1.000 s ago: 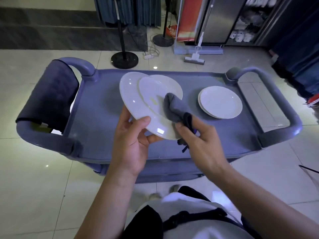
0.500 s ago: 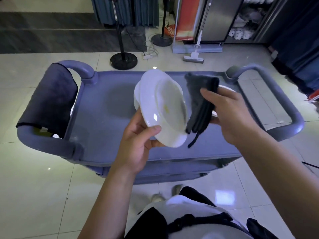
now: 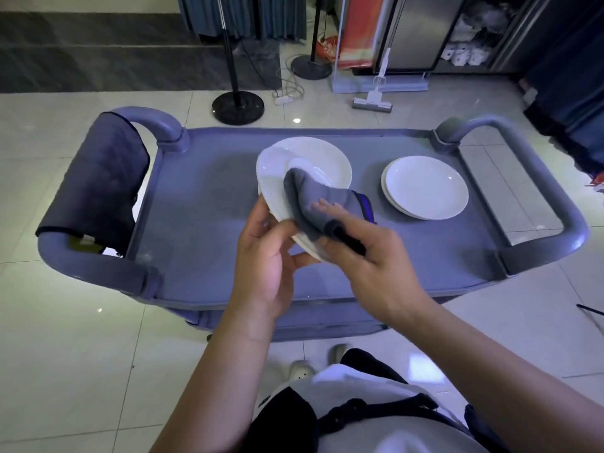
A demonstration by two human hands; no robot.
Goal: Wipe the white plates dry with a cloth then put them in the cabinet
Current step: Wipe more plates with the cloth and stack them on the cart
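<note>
My left hand (image 3: 264, 256) grips the near rim of a white plate (image 3: 273, 188), tilted above the grey cart top (image 3: 202, 223). Behind it another white plate (image 3: 327, 158) lies on the cart. My right hand (image 3: 366, 259) holds a grey cloth (image 3: 310, 201) and presses it against the face of the held plate, fingers wrapped in the fabric. A short stack of white plates (image 3: 425, 188) sits on the cart's right side. The cabinet (image 3: 470, 34) with white dishes inside stands at the far right back.
A dark cloth (image 3: 94, 188) hangs over the cart's left handle. The right handle (image 3: 539, 178) curves out beyond the stack. On the tiled floor behind stand two pole bases (image 3: 237, 106), cables and a mop (image 3: 372, 103). My feet are below the cart's near edge.
My right hand, which had lifted the cloth off to the right of the plate, has brought it back down onto the plate's face. The left hand tilted the plate flatter again.
</note>
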